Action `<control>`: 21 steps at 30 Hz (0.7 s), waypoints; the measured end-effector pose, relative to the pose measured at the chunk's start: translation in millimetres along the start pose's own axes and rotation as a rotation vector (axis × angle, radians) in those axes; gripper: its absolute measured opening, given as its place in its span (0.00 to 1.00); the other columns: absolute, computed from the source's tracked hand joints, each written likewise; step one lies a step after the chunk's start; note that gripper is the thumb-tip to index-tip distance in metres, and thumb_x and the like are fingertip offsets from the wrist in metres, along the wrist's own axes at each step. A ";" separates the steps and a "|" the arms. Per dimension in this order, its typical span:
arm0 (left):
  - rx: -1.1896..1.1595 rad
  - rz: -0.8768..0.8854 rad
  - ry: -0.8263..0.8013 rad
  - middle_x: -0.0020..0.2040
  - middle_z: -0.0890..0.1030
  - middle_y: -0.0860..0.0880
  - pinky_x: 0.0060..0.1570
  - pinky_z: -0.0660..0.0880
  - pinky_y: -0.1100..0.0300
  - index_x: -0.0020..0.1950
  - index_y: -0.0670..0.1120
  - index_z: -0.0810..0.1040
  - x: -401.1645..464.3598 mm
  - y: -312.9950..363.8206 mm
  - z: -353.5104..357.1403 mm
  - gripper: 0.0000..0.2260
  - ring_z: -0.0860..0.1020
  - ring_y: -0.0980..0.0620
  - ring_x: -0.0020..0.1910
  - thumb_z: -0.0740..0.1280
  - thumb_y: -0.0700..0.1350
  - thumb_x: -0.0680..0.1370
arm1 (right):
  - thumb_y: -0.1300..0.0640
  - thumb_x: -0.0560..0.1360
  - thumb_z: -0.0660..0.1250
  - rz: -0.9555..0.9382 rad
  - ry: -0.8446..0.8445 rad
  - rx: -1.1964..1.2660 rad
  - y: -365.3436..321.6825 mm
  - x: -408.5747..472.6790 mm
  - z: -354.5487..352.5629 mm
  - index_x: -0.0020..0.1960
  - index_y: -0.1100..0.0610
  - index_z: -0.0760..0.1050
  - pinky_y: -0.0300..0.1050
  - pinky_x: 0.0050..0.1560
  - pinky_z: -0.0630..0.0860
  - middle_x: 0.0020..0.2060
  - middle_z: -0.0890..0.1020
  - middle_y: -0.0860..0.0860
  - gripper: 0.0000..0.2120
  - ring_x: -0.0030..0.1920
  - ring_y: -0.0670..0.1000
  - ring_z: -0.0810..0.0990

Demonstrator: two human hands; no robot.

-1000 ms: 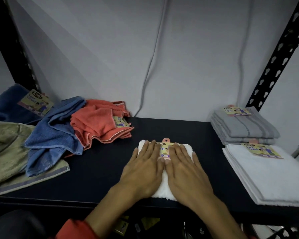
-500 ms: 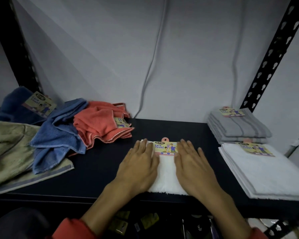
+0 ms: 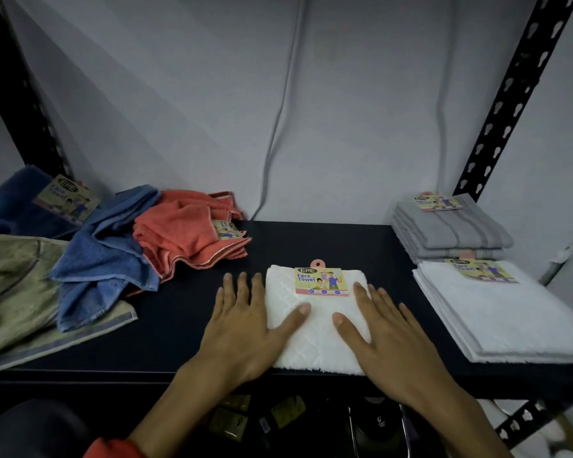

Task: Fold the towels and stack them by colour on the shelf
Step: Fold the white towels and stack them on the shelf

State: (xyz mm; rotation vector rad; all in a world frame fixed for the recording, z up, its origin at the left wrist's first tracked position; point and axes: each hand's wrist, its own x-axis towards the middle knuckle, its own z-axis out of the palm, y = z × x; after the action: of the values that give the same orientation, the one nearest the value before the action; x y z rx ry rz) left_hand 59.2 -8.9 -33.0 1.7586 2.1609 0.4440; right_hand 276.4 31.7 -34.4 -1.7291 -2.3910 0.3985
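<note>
A small folded white terry towel with a paper label lies at the front middle of the black shelf board. The left hand and right hand rest flat along its sides, fingers straight and slightly spread. To the right sit a white folded stack and a grey folded stack; to the left, crumpled coral, blue and olive towels.

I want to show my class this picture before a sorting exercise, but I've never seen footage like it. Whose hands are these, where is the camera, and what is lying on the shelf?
There is no machine: a person wears a camera on the head, looking down at their own hands. The left hand and right hand lie flat, fingers straight, along the two sides of a small folded white towel with a paper label on a black metal shelf. Nothing is gripped. At right sit a folded grey towel stack and, nearer, a folded white towel stack. At left lie unfolded towels: a crumpled coral one, a blue one, an olive one and a dark blue one.
</note>
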 end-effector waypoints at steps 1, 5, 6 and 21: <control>-0.021 -0.013 0.013 0.84 0.46 0.44 0.81 0.42 0.49 0.83 0.46 0.49 2.7 0.7 -2.0 0.48 0.39 0.45 0.82 0.43 0.77 0.73 | 0.30 0.77 0.41 -0.007 0.020 0.010 0.0 -0.9 -3.3 0.82 0.45 0.45 0.48 0.80 0.45 0.81 0.50 0.44 0.37 0.80 0.44 0.46; -0.026 0.001 0.122 0.65 0.74 0.46 0.69 0.66 0.48 0.58 0.45 0.75 32.9 2.4 -11.7 0.27 0.66 0.43 0.71 0.53 0.67 0.80 | 0.41 0.83 0.51 -0.010 0.261 0.053 -2.4 15.5 -20.1 0.73 0.51 0.68 0.52 0.64 0.66 0.63 0.78 0.50 0.24 0.65 0.53 0.71; -0.049 -0.011 0.136 0.60 0.76 0.46 0.66 0.67 0.48 0.49 0.46 0.76 43.2 1.1 -14.0 0.22 0.68 0.43 0.67 0.56 0.64 0.81 | 0.43 0.83 0.53 0.009 0.287 0.089 -2.9 24.3 -22.8 0.71 0.53 0.70 0.52 0.61 0.68 0.60 0.80 0.51 0.22 0.62 0.55 0.72; -0.688 0.040 0.088 0.43 0.85 0.47 0.45 0.80 0.53 0.52 0.43 0.76 61.4 29.6 -47.2 0.06 0.83 0.49 0.43 0.71 0.42 0.80 | 0.56 0.81 0.64 0.055 0.139 0.624 25.9 72.0 -35.4 0.50 0.53 0.68 0.45 0.39 0.72 0.45 0.77 0.50 0.04 0.44 0.50 0.77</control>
State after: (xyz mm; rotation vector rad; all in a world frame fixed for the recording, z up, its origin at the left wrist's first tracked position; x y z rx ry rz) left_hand 53.1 55.2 19.2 1.3990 1.7159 1.1310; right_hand 287.1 111.8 -10.4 -1.4683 -1.8451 0.8856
